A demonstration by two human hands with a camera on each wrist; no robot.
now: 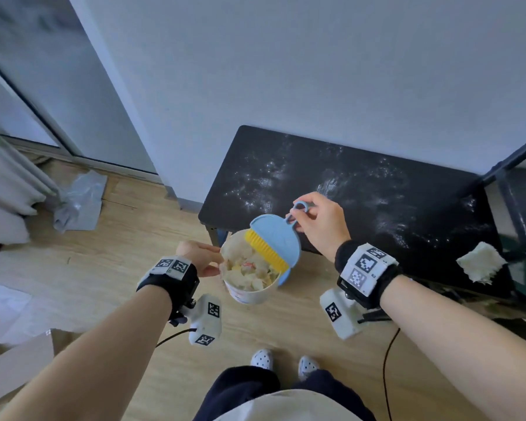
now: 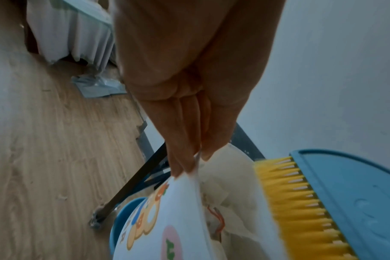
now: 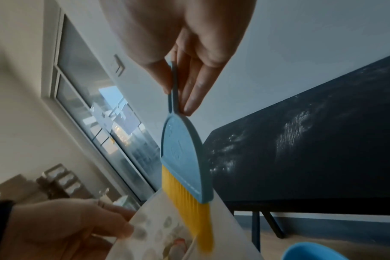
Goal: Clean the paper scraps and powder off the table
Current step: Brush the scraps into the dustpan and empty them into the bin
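The left hand [image 1: 199, 258] pinches the rim of a paper cup [image 1: 249, 278] with its fingers [image 2: 185, 154]; the cup's printed cartoon and lettering are too blurred to read. Paper scraps [image 1: 249, 268] fill it. The right hand [image 1: 322, 226] pinches the loop handle of a blue brush [image 1: 275, 241], handle up toward the worktop [image 1: 407, 208], yellow bristles down in the cup. Beyond, white powder [image 1: 328, 186] streaks the black worktop.

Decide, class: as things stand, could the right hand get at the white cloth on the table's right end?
Probably not yet. The way across the black table to the white cloth looks free, but the right hand is pinching the blue brush over the paper cup held by the left hand.
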